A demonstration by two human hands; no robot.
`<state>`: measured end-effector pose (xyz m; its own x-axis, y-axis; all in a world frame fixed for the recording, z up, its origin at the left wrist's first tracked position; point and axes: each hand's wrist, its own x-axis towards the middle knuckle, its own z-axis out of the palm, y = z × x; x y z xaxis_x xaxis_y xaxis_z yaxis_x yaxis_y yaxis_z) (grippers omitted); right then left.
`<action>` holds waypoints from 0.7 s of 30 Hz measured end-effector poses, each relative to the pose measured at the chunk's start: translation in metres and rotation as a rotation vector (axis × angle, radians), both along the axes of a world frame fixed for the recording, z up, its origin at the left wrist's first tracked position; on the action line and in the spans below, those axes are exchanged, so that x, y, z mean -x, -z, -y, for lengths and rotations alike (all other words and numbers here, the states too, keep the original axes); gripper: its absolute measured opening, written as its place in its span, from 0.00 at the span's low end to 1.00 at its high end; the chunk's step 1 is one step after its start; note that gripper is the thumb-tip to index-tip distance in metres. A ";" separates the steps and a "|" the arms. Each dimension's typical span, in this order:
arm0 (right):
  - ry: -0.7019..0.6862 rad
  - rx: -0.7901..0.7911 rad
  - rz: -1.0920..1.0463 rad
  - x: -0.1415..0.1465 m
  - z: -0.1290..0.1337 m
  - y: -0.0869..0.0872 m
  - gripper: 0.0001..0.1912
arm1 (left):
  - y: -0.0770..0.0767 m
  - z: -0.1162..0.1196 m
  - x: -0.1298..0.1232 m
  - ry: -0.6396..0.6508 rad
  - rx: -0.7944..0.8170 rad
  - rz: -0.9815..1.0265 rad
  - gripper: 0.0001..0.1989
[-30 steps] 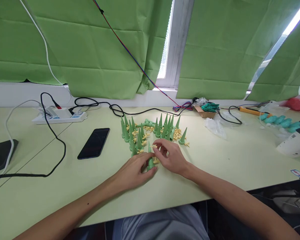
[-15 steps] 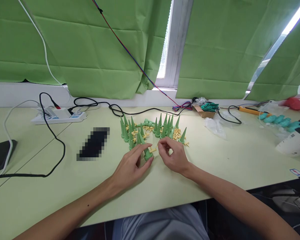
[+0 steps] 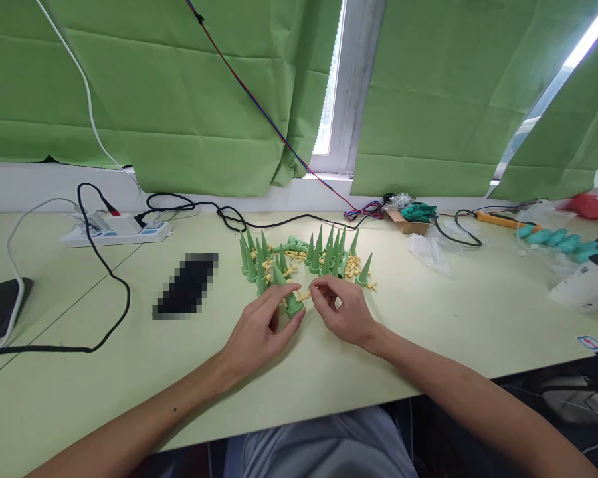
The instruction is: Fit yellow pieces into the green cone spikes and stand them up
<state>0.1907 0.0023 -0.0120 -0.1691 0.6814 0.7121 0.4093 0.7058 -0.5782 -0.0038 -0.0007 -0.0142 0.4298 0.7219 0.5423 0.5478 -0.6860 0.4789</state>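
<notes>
My left hand (image 3: pixel 264 325) grips a green cone-shaped piece (image 3: pixel 285 292) with a wider base, its tip leaning up and to the left. At the cone's right side a small yellow peg-like part (image 3: pixel 303 296) sticks out toward my right hand (image 3: pixel 341 309). The right thumb and forefinger are pinched together close to that part; whatever lies between them is too small to make out. Just beyond both hands several green cones (image 3: pixel 317 255) stand upright, with small yellow parts (image 3: pixel 353 267) scattered among them.
A pixelated dark object (image 3: pixel 187 285) lies left of the cones. Farther left are a power strip (image 3: pixel 119 232) and black cables. At the back right stand a small cardboard box (image 3: pixel 407 222), a clear plastic bag (image 3: pixel 428 255), teal pieces (image 3: pixel 555 238) and a white device (image 3: pixel 588 282).
My right hand has shifted slightly left, nearer the yellow part on the cone. The left hand and the cone have moved a touch to the left.
</notes>
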 end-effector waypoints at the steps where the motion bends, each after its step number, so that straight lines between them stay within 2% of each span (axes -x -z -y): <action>1: -0.007 0.007 0.004 0.000 0.000 0.000 0.05 | 0.000 0.000 0.000 0.000 -0.002 0.003 0.19; 21: -0.122 0.059 0.136 -0.003 -0.003 0.003 0.06 | 0.000 -0.001 0.001 -0.009 0.005 0.001 0.18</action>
<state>0.1936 0.0054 -0.0150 -0.3450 0.6900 0.6363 0.3998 0.7213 -0.5656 -0.0049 -0.0001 -0.0139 0.4229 0.7281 0.5394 0.5534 -0.6789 0.4825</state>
